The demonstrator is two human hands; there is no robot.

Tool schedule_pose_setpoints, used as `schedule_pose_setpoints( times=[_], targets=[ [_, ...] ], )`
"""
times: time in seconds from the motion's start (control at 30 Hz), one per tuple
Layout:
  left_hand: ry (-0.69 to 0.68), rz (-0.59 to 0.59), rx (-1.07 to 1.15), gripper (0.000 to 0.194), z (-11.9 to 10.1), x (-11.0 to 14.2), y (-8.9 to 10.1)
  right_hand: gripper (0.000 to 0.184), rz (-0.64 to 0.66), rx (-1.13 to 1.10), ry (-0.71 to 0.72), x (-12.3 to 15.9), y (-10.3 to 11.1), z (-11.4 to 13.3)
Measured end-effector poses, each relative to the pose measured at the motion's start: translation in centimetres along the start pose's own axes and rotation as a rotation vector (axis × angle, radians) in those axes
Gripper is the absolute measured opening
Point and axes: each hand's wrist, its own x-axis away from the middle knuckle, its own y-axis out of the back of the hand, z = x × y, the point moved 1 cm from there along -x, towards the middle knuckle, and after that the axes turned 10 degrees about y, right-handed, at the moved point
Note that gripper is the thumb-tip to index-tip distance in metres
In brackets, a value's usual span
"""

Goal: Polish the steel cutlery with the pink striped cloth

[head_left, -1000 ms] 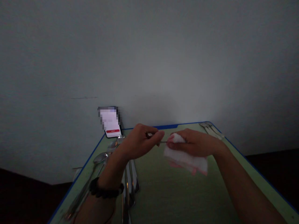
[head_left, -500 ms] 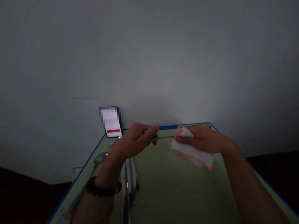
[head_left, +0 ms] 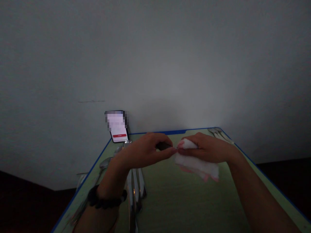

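Over the middle of the table, my left hand [head_left: 145, 150] is closed in a pinch, its fingertips nearly meeting those of my right hand [head_left: 206, 147]. A folded white cloth with pink edges [head_left: 198, 165] is gripped in my right hand and hangs below its fingers. The metal piece of cutlery between the two hands is almost wholly hidden by fingers and cloth; its kind cannot be made out. Under and beside my left forearm lie several knives [head_left: 136, 187] and spoons [head_left: 105, 162], partly covered by the arm.
A lit phone [head_left: 119, 129] leans against the grey wall [head_left: 170, 64] at the table's back left. Forks [head_left: 218, 133] lie at the back right corner. The greenish table [head_left: 189, 204] has a blue edge and stands against the wall.
My left hand has moved right, up to my right hand, covering the metal neck that showed between them. The cloth has shifted slightly left and down. The forks at back right have come into fuller view.
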Motion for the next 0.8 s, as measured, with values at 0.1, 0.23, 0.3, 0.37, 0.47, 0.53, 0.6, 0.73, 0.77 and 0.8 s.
schedule_pose_setpoints(
  times=[0.1,0.23,0.3,0.37,0.47,0.53,0.6,0.73,0.77,0.8],
  targets=[
    [0.057,-0.046,0.015,0.029,1.0,0.2,0.4,0.036,-0.016,-0.062,-0.084,0.7,0.5,-0.9],
    [0.078,-0.086,-0.018,0.032,1.8,0.2,0.4,0.035,-0.057,-0.071,-0.174,1.7,1.1,-1.8],
    [0.09,-0.064,-0.029,0.033,1.7,0.1,0.1,0.036,-0.062,-0.076,-0.184,1.8,1.2,-1.7],
    [0.084,-0.026,-0.048,0.034,1.4,0.1,-0.2,0.036,-0.054,-0.065,-0.163,1.7,1.2,-1.4],
    [0.029,-0.013,-0.089,0.031,0.6,0.1,-0.4,0.036,-0.056,-0.025,-0.105,1.2,0.9,-0.6],
    [0.007,-0.01,-0.096,0.024,0.2,0.2,-0.4,0.036,-0.059,-0.018,-0.072,0.8,0.7,-0.3],
    [0.015,0.007,-0.077,0.02,0.1,0.3,-0.2,0.034,-0.055,-0.03,-0.063,0.6,0.6,-0.1],
    [0.043,0.007,-0.022,0.021,1.2,0.6,0.5,0.035,-0.038,-0.068,-0.094,0.6,0.5,-0.6],
    [0.055,0.005,-0.004,0.023,1.7,0.7,0.7,0.037,-0.035,-0.077,-0.104,0.7,0.5,-0.7],
    [0.075,0.009,0.018,0.024,2.2,0.7,0.9,0.039,-0.034,-0.085,-0.113,0.8,0.6,-0.9]
  ],
)
